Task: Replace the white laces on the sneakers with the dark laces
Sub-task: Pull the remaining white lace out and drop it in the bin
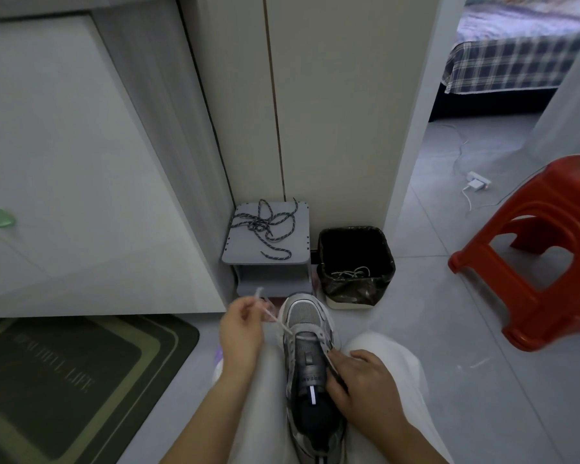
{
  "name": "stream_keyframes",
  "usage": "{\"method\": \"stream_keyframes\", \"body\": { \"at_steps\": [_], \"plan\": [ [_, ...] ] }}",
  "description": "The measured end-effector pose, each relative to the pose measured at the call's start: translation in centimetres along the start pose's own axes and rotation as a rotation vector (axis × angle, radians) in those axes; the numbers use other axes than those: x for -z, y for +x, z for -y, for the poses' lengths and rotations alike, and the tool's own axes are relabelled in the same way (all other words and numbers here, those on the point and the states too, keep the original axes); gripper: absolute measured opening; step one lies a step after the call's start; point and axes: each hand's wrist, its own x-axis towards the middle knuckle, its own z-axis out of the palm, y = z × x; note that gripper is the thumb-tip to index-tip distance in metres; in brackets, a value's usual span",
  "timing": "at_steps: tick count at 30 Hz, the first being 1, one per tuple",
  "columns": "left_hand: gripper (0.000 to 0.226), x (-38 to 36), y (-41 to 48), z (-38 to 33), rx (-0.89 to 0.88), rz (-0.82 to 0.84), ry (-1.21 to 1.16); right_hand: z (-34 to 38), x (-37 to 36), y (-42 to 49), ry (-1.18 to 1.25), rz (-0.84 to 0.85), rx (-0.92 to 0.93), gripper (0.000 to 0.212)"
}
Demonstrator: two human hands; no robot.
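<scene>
while left hand [241,326] pinches one white lace [278,322] at ten o'clock, right hand [359,380] grips the one sneaker [307,316]; dark laces [265,226] lie at twelve, floor [449,329] open at three.

We read "LIFE" on the mat [64,380]; the sneaker [307,316] tongue carries small letters too blurred for us.

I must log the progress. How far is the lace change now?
Done: a pale lace already lies in the bin. In hand: the left hand pulls the white lace from the sneaker, which the right hand grips. Left: the dark laces lie on the grey stand; none is threaded.
</scene>
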Motion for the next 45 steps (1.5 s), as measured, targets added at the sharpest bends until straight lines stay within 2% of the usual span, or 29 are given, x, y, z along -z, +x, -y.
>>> {"method": "stream_keyframes", "body": {
  "at_steps": [1,2,5,7,8,10,14,15,17,19,23,33,35,38,41,42,45],
  "plan": [
    [0.009,0.2,0.5,-0.4,0.034,0.001,-0.099,0.0,0.0,0.0,0.006,-0.001,0.002,0.032],
    [0.009,0.3,0.7,-0.6,0.041,0.044,-0.099,0.0,0.0,-0.1,0.007,0.0,0.004,0.032],
    [0.002,-0.6,0.1,-0.1,-0.012,0.335,0.167,-0.1,0.1,0.0,-0.002,0.018,-0.005,0.034],
    [0.012,-1.0,-0.9,0.9,-0.027,0.471,0.246,-0.1,0.1,0.1,0.006,0.034,-0.013,0.035],
    [0.019,-1.0,-1.2,1.3,-0.032,0.484,0.247,-0.1,0.0,0.1,0.006,0.037,-0.013,0.035],
    [0.024,-0.7,-1.6,2.0,-0.046,0.457,0.224,-0.1,0.1,0.1,0.0,0.035,-0.011,0.034],
    [0.016,-0.7,-2.4,2.2,-0.096,0.316,0.249,-0.1,0.3,0.0,0.001,0.026,-0.001,0.034],
    [0.015,-0.7,-2.2,1.9,-0.039,0.252,0.183,-0.1,0.3,0.0,0.002,0.028,0.001,0.033],
    [0.017,-0.7,-1.2,1.0,0.163,0.166,-0.103,0.0,0.2,0.0,0.007,0.026,0.0,0.033],
    [0.019,-0.7,0.0,0.1,0.278,0.174,-0.258,0.0,0.1,0.0,0.011,0.02,-0.005,0.033],
    [0.019,-1.0,0.4,-0.7,0.274,0.213,-0.243,0.1,0.3,0.0,0.006,0.039,-0.013,0.035],
    [0.021,-3.5,2.0,0.2,0.463,0.181,-0.374,0.4,0.2,0.4,0.006,0.025,-0.025,0.034],
    [0.021,-4.3,2.3,0.4,0.431,0.185,-0.342,0.4,0.0,0.5,0.006,0.029,-0.028,0.034],
    [0.02,-4.8,3.5,1.1,0.226,0.149,-0.087,0.3,0.0,0.6,0.012,0.058,-0.01,0.03],
    [0.019,-2.6,7.5,1.1,0.14,-0.025,0.092,0.2,0.2,0.6,0.008,0.062,0.015,0.027],
    [0.02,-1.5,9.1,0.9,0.146,-0.008,0.129,0.1,0.2,0.6,0.004,0.057,0.015,0.026],
    [0.02,-0.8,10.1,-0.9,0.1,0.327,0.3,0.0,0.1,0.7,-0.015,0.045,0.022,0.024]
  ]
}}
